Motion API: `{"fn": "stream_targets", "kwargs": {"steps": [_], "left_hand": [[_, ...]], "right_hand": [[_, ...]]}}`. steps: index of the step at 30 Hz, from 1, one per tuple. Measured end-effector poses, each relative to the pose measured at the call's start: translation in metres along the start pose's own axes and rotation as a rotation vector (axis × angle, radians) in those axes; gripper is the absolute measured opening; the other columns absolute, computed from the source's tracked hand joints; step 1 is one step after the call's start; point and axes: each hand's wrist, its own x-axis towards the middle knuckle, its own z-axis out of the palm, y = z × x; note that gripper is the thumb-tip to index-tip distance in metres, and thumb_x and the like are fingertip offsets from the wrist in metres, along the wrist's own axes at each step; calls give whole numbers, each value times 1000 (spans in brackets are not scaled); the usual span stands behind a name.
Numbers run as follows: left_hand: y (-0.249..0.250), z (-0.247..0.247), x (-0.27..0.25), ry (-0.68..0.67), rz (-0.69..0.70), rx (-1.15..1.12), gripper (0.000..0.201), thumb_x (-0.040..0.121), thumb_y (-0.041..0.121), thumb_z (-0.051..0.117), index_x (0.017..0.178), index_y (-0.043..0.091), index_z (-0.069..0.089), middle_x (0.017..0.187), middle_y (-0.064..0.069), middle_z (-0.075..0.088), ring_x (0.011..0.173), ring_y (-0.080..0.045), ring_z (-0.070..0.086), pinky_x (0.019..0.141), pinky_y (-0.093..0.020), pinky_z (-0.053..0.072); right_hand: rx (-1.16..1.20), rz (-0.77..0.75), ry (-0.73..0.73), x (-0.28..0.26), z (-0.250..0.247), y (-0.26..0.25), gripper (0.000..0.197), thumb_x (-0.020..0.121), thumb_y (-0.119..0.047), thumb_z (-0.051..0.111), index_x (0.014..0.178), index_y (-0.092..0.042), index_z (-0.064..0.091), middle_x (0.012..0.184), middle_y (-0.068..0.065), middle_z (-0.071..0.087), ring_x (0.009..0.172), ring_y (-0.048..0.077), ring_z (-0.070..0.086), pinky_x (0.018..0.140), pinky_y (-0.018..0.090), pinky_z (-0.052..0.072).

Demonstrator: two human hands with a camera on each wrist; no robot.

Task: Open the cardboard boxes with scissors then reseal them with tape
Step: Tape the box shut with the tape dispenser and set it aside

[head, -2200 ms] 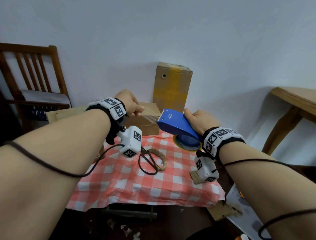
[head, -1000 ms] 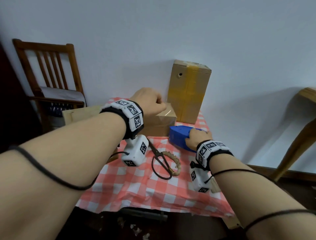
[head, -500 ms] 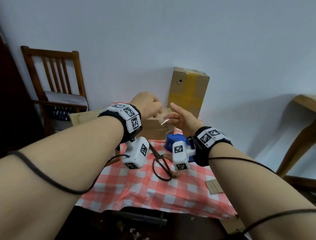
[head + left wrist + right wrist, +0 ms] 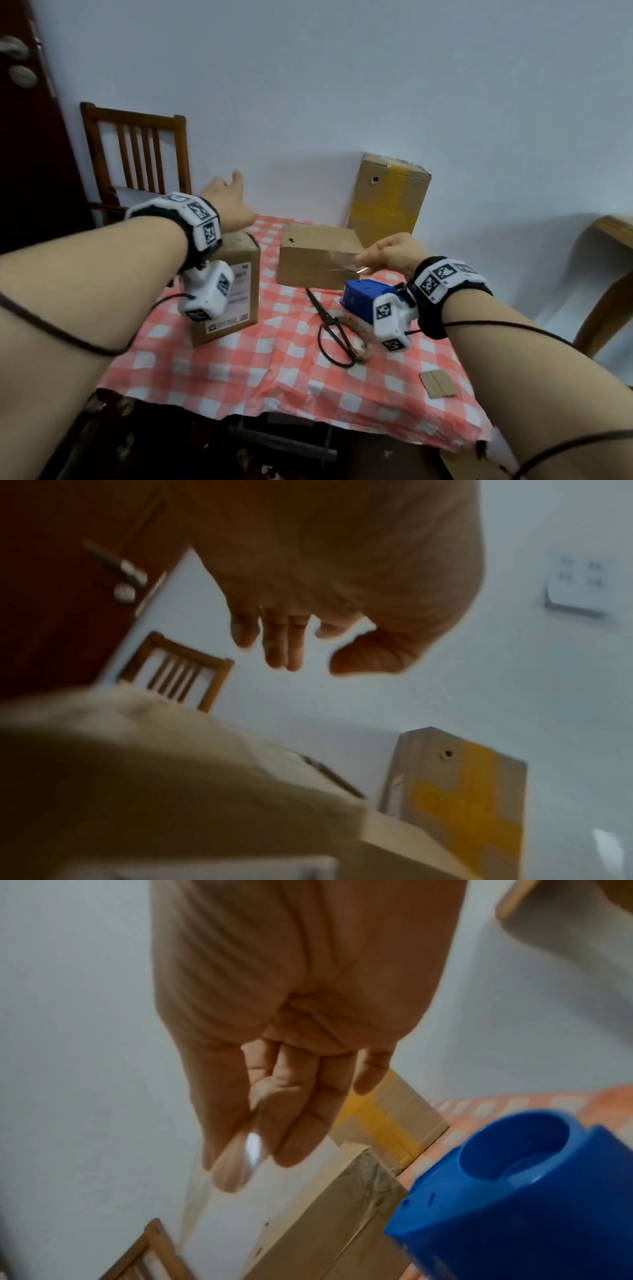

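One strip of clear tape [image 4: 240, 1153] is pinched in the right hand [image 4: 394, 255] grip above the flat box [image 4: 317, 255] at 12 o'clock on the bench [image 4: 274, 370]; left hand [image 4: 227, 202] spread, empty. Tape should be kept taut, pressed along the seam.

Both forearms reach forward. The left hand [image 4: 226, 202] is raised, fingers loosely spread, holding nothing. The right hand [image 4: 390, 255] hangs lower, its thumb and fingers pinched together.

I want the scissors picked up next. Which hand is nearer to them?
Right. The right hand hovers just above and behind the scissors, pinching a tape strip; the left hand reaches off past the table's far-left corner.
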Motion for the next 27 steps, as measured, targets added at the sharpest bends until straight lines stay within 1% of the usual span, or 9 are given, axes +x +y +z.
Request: {"fn": "stream_targets", "kwargs": {"steps": [4, 7, 9, 12, 14, 16, 18, 23, 27], "left_hand": [[-21, 9, -5, -216, -2, 201, 103, 61, 56, 77, 142, 12, 30, 143, -14, 37, 128, -31, 38, 95, -36, 38], [-32, 25, -5, -244, -31, 222, 104, 56, 62, 80, 136, 13, 34, 133, -14, 45, 120, -30, 44, 93, -34, 41], [-41, 27, -3, -215, -45, 190, 101, 57, 55, 83, 133, 9, 36, 119, -12, 48, 107, -27, 49, 84, -32, 46], [-45, 22, -2, -208, 9, 134, 74, 59, 38, 88, 114, 7, 50, 98, -5, 52, 86, -20, 52, 66, -27, 45], [-45, 19, -3, -232, 81, 134, 73, 59, 31, 89, 116, 9, 50, 108, -6, 53, 94, -21, 52, 74, -29, 46], [-46, 19, -3, -221, 144, 130, 90, 63, 25, 88, 136, 11, 38, 128, -7, 46, 114, -24, 47, 90, -31, 41], [-46, 21, -4, -213, 176, 119, 100, 67, 21, 86, 146, 10, 25, 140, -7, 38, 126, -25, 39, 97, -30, 37], [-53, 24, -2, -253, 187, 58, 104, 66, 16, 86, 148, 8, 22, 141, -9, 36, 128, -26, 38, 98, -32, 38], [-53, 24, -2, -259, 196, 36, 110, 66, 14, 86, 150, 9, 15, 144, -8, 33, 130, -26, 36, 101, -32, 37]], "right_hand": [[65, 30, -39, 1, 5, -8, 6, 81, 1, 68, 75, 3, 68, 59, 10, 66, 56, 17, 62, 62, 24, 53], [28, 11, -68, 7, 18, -19, 12, 84, -1, 64, 72, -1, 66, 61, 10, 65, 58, 20, 59, 66, 30, 49], [-9, 8, -74, 9, 25, -24, 11, 85, -2, 63, 74, -2, 65, 64, 12, 64, 57, 17, 59, 57, 23, 48], [19, 21, -62, 15, 36, -36, 9, 86, 0, 61, 77, 0, 64, 68, 13, 61, 48, 12, 57, 44, 16, 45], [21, 16, -58, 22, 45, -46, 10, 85, 0, 61, 76, 0, 64, 72, 13, 62, 45, 11, 56, 43, 16, 44], [-4, -2, -82, 28, 56, -58, 11, 86, -2, 61, 75, -1, 64, 74, 12, 63, 47, 11, 56, 46, 17, 45], [-7, -11, -109, 30, 69, -69, 10, 87, -3, 60, 77, 0, 63, 72, 10, 62, 46, 11, 54, 44, 16, 44], [-52, -1, -157, 38, 98, -82, 10, 86, -3, 62, 75, -1, 64, 68, 5, 64, 43, 10, 52, 42, 15, 43], [-82, 2, -181, 48, 115, -88, 9, 85, -6, 67, 77, 0, 66, 68, 8, 65, 44, 12, 51, 61, 28, 54]]}}
